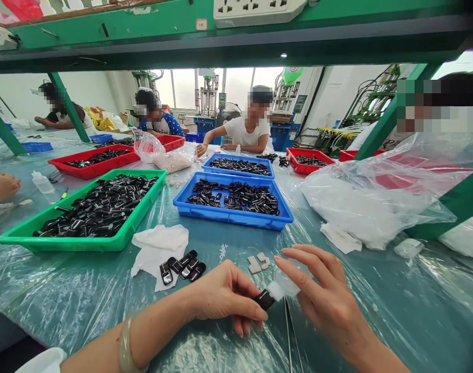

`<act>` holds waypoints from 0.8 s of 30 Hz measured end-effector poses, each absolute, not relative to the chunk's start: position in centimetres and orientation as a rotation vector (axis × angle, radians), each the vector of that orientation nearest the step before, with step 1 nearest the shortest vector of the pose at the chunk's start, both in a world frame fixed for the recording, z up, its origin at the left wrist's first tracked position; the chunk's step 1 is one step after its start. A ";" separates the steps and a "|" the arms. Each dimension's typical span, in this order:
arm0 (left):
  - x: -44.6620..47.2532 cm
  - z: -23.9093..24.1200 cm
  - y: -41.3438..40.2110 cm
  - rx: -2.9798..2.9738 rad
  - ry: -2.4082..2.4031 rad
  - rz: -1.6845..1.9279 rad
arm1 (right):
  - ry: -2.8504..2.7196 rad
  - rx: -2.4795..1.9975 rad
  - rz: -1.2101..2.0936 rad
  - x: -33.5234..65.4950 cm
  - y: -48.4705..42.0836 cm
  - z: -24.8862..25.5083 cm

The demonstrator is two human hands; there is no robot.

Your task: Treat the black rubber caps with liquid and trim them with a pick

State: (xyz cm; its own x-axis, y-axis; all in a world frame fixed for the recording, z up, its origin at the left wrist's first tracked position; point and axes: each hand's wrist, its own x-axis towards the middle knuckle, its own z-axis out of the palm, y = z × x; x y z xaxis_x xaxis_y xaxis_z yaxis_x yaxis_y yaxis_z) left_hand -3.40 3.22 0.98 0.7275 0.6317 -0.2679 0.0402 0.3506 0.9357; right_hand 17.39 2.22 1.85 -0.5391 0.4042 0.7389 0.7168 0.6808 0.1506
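Note:
My left hand (236,298) pinches a small glossy black plastic part (264,299) between thumb and fingers. In my right hand (329,295) is a translucent squeeze bottle (288,277), tilted so its white cap end meets the far end of the black part; whether the tip touches it I cannot tell. Long fingers partly hide the bottle. Thin metal tweezers (289,329) lie beneath, between the two hands. Just beyond them sit several small white pieces (257,263). To the left, several black parts (182,267) rest on and beside a white cloth (160,241).
A blue tray (232,215) and a green tray (76,242) full of black parts stand ahead. Clear plastic bags (360,202) bulge at the right. A green shelf beam (143,39) spans overhead. Co-workers sit across the table; another person's hand (3,186) shows at left.

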 end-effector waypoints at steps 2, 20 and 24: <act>-3.4 1.0 3.2 1.165 0.685 0.425 | -2.201 -0.851 -0.582 17.4 2.3 1.8; -3.4 1.4 3.0 1.160 0.698 0.421 | -2.191 -0.850 -0.472 17.8 2.5 1.1; -3.4 1.3 3.1 1.156 0.685 0.424 | -2.196 -0.843 -0.460 17.9 2.5 1.1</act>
State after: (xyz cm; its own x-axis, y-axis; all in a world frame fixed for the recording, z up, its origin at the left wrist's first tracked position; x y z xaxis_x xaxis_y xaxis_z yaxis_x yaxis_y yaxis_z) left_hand -3.40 3.10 1.34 0.7260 0.6314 -0.2726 0.0377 0.3592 0.9325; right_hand 17.90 2.45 1.06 -0.5203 0.4289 0.7384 0.6893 0.7214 0.0667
